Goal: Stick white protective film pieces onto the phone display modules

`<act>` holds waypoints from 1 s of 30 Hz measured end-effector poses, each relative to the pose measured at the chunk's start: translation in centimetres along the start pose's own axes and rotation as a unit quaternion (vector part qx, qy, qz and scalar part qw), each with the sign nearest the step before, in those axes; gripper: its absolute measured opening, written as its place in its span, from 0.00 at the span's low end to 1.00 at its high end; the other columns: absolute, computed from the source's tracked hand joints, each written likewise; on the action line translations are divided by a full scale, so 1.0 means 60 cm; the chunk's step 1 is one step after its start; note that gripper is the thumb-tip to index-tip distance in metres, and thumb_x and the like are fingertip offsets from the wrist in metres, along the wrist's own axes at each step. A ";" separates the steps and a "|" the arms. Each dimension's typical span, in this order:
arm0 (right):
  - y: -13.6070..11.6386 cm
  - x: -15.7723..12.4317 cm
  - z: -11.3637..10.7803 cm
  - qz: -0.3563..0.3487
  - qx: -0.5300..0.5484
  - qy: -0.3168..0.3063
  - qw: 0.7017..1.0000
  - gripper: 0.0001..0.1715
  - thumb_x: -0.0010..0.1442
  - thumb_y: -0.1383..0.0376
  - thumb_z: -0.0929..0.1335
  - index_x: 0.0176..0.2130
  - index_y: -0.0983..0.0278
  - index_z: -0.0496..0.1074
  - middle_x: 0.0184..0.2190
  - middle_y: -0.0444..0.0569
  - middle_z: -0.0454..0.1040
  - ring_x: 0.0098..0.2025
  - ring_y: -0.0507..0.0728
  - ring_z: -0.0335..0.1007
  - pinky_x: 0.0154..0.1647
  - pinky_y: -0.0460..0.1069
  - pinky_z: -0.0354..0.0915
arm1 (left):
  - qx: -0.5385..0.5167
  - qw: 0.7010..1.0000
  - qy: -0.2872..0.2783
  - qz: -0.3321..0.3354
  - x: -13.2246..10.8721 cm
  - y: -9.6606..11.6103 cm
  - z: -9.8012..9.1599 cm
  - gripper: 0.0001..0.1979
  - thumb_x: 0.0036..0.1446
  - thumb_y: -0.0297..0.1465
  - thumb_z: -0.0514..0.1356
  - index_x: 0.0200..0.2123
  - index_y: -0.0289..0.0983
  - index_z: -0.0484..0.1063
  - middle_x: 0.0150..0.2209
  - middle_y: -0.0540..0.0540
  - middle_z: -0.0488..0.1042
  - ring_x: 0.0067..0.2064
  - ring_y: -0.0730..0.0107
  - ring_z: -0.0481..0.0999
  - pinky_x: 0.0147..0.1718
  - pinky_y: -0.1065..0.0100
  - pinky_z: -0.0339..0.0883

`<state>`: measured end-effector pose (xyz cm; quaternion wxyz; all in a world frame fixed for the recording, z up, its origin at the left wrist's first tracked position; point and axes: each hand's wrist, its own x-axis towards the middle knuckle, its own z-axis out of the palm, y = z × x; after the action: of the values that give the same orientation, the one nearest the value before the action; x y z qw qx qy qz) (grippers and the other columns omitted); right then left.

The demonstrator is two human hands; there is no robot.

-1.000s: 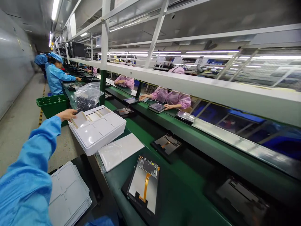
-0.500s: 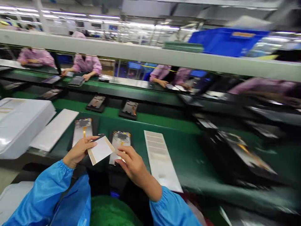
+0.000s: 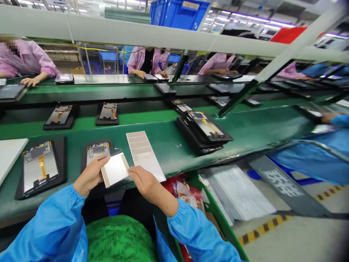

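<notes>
Head view: the left hand [image 3: 89, 175] has thumb and fingers closed on the left edge of a white panel [image 3: 116, 171], and the right hand [image 3: 145, 182] has its fingertips pinched together at the opposite tan-striped edge. The panel is held tilted above the bench [image 3: 167, 145], partly covering an opened device [image 3: 98, 150], with a strip sheet [image 3: 144, 155] lying just to the right.

left hand [image 3: 89, 177] gripping, thumb [image 3: 105, 159] uppermost | right hand [image 3: 145, 183] pinching between thumb and fingers | left forearm [image 3: 51, 222], right forearm [image 3: 200, 227] angled inward | hands near, not touching
</notes>
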<state>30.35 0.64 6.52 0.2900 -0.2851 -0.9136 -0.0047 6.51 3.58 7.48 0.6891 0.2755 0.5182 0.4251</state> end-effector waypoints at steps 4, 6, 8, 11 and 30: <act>0.027 -0.006 0.001 0.076 0.094 -0.034 0.992 0.09 0.69 0.73 0.60 0.39 0.63 0.68 0.40 0.53 0.74 0.41 0.57 0.70 0.41 0.52 0.69 | 0.085 0.995 -0.058 0.011 -0.013 -0.002 0.010 0.21 0.50 0.41 0.71 0.44 0.35 0.77 0.30 0.47 0.80 0.30 0.68 0.78 0.28 0.71 0.69; 0.041 -0.008 -0.004 0.173 0.148 0.011 0.974 0.09 0.69 0.71 0.60 0.37 0.62 0.66 0.36 0.50 0.73 0.38 0.55 0.70 0.38 0.49 0.68 | 0.107 0.990 -0.092 0.007 -0.018 -0.005 0.009 0.21 0.50 0.40 0.72 0.44 0.34 0.78 0.34 0.45 0.82 0.36 0.65 0.80 0.35 0.69 0.71; 0.045 -0.009 -0.014 0.257 0.169 0.073 0.949 0.07 0.70 0.69 0.61 0.38 0.62 0.66 0.33 0.47 0.71 0.34 0.53 0.69 0.35 0.48 0.67 | 0.081 0.992 -0.094 -0.009 -0.018 -0.012 0.006 0.20 0.51 0.40 0.71 0.44 0.33 0.79 0.37 0.42 0.82 0.38 0.63 0.81 0.38 0.68 0.72; 0.023 -0.013 -0.027 0.220 0.166 0.050 0.960 0.04 0.69 0.67 0.64 0.44 0.62 0.68 0.37 0.49 0.73 0.36 0.54 0.69 0.37 0.49 0.67 | -0.001 0.998 -0.062 -0.029 -0.010 -0.021 -0.001 0.21 0.52 0.39 0.70 0.45 0.32 0.79 0.38 0.39 0.83 0.37 0.60 0.82 0.38 0.66 0.74; -0.027 -0.009 0.030 0.032 -0.046 -0.052 0.997 0.13 0.66 0.73 0.63 0.30 0.63 0.67 0.27 0.48 0.70 0.30 0.55 0.64 0.30 0.49 0.59 | -0.057 0.996 -0.064 -0.008 -0.031 -0.021 -0.008 0.28 0.50 0.39 0.72 0.53 0.33 0.76 0.40 0.39 0.83 0.41 0.54 0.82 0.39 0.64 0.75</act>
<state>28.90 -0.68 4.97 0.2286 -0.3268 -0.9167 -0.0232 6.27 1.31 7.19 0.7388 0.2584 0.4502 0.4298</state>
